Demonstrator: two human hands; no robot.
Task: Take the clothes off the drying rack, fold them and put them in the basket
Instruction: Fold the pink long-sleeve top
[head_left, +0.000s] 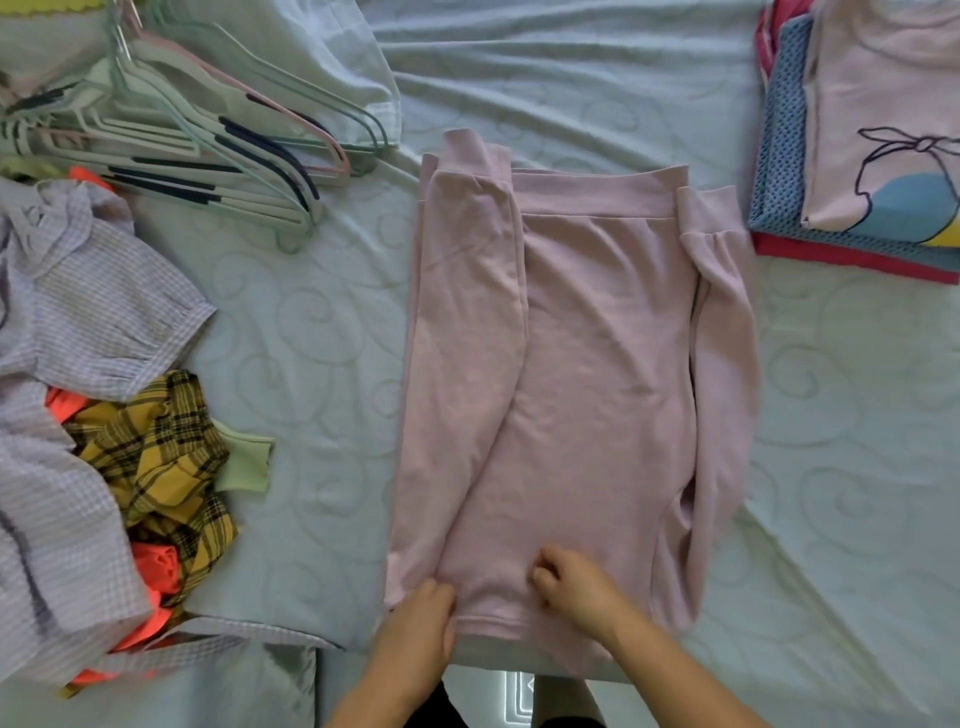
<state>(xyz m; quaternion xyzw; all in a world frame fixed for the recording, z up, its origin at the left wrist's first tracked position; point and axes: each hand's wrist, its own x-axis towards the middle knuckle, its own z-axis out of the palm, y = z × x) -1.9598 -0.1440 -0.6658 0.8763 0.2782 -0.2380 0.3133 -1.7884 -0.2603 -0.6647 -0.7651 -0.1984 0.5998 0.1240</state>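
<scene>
Gripping the near edge of the pink sweater (571, 364), the left hand (421, 618) had its thumb closed over the cloth at the left fold. The right hand (576, 587), just beside it, pinched the same edge with curled fingers. The sweater lay flat on the bed (831, 467), stretching away from both hands, sleeves folded in over its body. A folded stack (857, 156) sat at the far right; hangers (208, 140) and a heap of unfolded clothes (78, 364) lay to the left.
</scene>
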